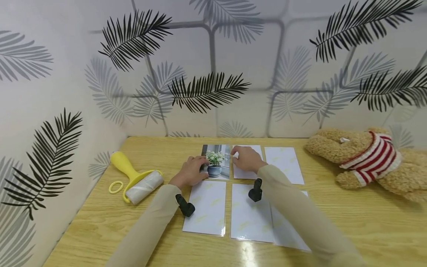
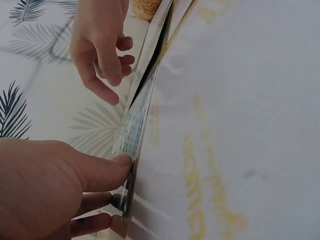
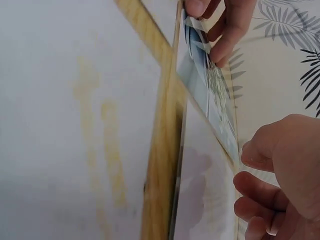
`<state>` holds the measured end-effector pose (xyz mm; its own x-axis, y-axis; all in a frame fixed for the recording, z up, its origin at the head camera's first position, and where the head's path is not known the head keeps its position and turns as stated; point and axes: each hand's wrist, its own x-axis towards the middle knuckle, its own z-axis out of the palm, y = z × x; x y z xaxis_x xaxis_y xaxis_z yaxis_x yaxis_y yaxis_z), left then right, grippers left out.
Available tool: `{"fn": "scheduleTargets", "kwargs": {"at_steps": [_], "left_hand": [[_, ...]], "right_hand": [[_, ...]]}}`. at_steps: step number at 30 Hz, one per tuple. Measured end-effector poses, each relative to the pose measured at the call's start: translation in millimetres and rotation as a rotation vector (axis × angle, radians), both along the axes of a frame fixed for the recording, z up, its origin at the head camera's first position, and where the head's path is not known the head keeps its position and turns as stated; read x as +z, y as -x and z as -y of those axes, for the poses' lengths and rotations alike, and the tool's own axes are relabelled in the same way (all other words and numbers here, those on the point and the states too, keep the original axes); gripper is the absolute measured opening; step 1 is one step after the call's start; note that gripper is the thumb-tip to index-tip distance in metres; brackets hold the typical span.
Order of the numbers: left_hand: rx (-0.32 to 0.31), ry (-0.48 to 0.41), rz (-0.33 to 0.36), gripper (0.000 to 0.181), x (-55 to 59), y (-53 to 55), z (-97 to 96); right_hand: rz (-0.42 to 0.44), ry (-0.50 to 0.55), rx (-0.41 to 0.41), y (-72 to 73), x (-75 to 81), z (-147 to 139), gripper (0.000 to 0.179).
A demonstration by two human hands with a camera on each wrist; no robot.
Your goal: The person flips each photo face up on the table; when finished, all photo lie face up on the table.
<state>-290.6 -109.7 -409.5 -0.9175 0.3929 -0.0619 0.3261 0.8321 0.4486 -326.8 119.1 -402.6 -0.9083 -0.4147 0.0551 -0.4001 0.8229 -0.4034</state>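
A glossy photo card (image 1: 218, 163) of a potted plant with white flowers and green leaves lies face up in the back row on the table. My left hand (image 1: 192, 170) rests on its left side, thumb and fingers spread apart on the surface. Over the seam at the photo card's right edge hovers my right hand (image 1: 248, 159), fingers loosely bent with nothing visible between them. Under that hand lies a white card (image 1: 247, 174). The left wrist view shows the right hand (image 2: 105, 45) just above the cards.
More white cards lie around: one at the back right (image 1: 283, 165), others in front, such as the front left card (image 1: 205, 207). A yellow lint roller (image 1: 145, 187) and a yellow ring (image 1: 116, 187) lie at left. A teddy bear (image 1: 360, 159) in a striped shirt lies at right.
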Motion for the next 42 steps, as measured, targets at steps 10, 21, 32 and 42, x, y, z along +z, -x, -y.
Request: {"fn": "scheduleTargets", "kwargs": {"at_steps": [10, 21, 32, 42], "left_hand": [[0.123, -0.152, -0.01, 0.039, 3.9, 6.7, -7.6], [-0.081, -0.176, -0.058, 0.038, 4.9, 6.7, -49.8], [-0.15, -0.029, -0.092, 0.04, 1.4, 3.5, -79.0], [-0.145, 0.078, -0.114, 0.036, -4.1, -0.1, -82.6]], "right_hand": [[0.013, 0.019, -0.073, -2.7, 6.3, -41.3, 0.026], [0.009, 0.021, -0.054, -13.8, 6.5, -69.1, 0.036], [0.047, 0.008, -0.038, -21.4, -0.9, -75.5, 0.046], [0.183, 0.018, -0.033, -25.1, 5.0, -78.9, 0.056]]}}
